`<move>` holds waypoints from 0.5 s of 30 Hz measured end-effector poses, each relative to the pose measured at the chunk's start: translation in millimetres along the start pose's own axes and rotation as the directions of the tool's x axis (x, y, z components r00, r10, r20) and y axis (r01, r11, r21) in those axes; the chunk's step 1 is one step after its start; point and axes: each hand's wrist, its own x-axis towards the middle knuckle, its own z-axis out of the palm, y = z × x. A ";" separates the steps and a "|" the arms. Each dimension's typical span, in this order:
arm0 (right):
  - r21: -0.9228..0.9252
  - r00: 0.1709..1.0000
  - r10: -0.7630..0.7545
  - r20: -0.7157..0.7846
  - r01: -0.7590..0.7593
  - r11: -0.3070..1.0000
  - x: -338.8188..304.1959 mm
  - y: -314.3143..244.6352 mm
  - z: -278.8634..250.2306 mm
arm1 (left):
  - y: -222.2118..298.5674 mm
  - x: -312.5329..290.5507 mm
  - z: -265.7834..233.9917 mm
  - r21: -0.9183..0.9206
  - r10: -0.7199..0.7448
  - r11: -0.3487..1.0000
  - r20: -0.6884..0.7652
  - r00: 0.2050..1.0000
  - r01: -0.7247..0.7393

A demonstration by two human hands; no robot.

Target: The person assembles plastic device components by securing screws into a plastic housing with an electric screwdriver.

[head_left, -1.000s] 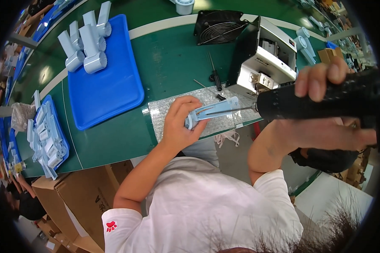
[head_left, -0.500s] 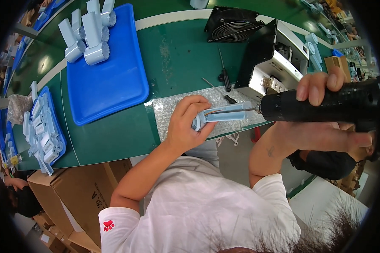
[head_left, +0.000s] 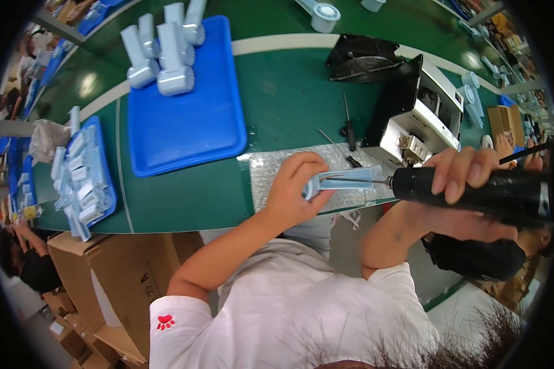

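A person's bare left hand (head_left: 298, 187) closed around the rounded end of a pale-blue, trough-shaped plastic housing (head_left: 364, 174), fingers over its far side and thumb on its near side, at the front edge of a green work table (head_left: 289, 104). The housing lay with its open channel up and its free end toward the right, an angle that seemed chosen to let a tool in along its length. A thin coppery wire (head_left: 333, 177) showed inside.

Opposite that grip, the right hand (head_left: 458, 175) wrapped a thick black cylindrical power driver (head_left: 412, 183), fingers above and palm below, presumably to steady its bulk. Its slender metal shaft (head_left: 369, 181) ran level into the channel; whether the tip touched anything could not be told.

Beneath the grip spread clear bubble wrap (head_left: 266, 175), likely there to guard against scratches. Just beyond it lay a black-handled screwdriver (head_left: 349, 132), apparently left within reach. Farther out, right of the left-hand grip, stood a silver-and-black metal box (head_left: 391, 126) and, behind it, a black caged fan (head_left: 364, 67).

Left of the grip, a blue plastic tray (head_left: 188, 138) bore several pale-blue round-ended housings (head_left: 176, 67) at its far end; farther left, loose pale-blue plastic pieces (head_left: 83, 178) crowded a second blue tray (head_left: 109, 184).
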 end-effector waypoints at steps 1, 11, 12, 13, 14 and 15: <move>-0.148 0.987 0.064 -0.151 -0.086 0.985 -0.2 -8.2 -1.3 | 6.0 6.6 2.6 -0.043 -0.004 0.999 0.025 1.000 0.005; 0.208 0.962 -0.245 -0.122 0.266 0.941 64.6 -90.9 -17.9 | -34.6 152.8 -65.5 -0.589 -0.711 0.523 0.098 0.696 0.617; 0.053 0.981 -0.167 -0.100 0.173 0.984 58.1 -88.2 -16.3 | -49.6 181.5 -63.5 -0.633 -0.692 0.537 0.048 0.721 0.558; -0.096 0.989 -0.051 -0.140 0.037 0.995 53.1 -81.0 -5.5 | -66.5 206.2 -64.2 -0.560 -0.672 0.620 -0.017 0.741 0.550; -0.053 0.993 0.008 -0.117 -0.014 0.998 49.5 -71.9 -5.5 | -78.9 227.2 -62.3 -0.511 -0.652 0.685 -0.112 0.750 0.519; -0.115 0.984 0.060 -0.165 -0.079 0.990 48.9 -59.0 -7.2 | -98.7 244.6 -65.2 -0.540 -0.674 0.646 -0.074 0.735 0.539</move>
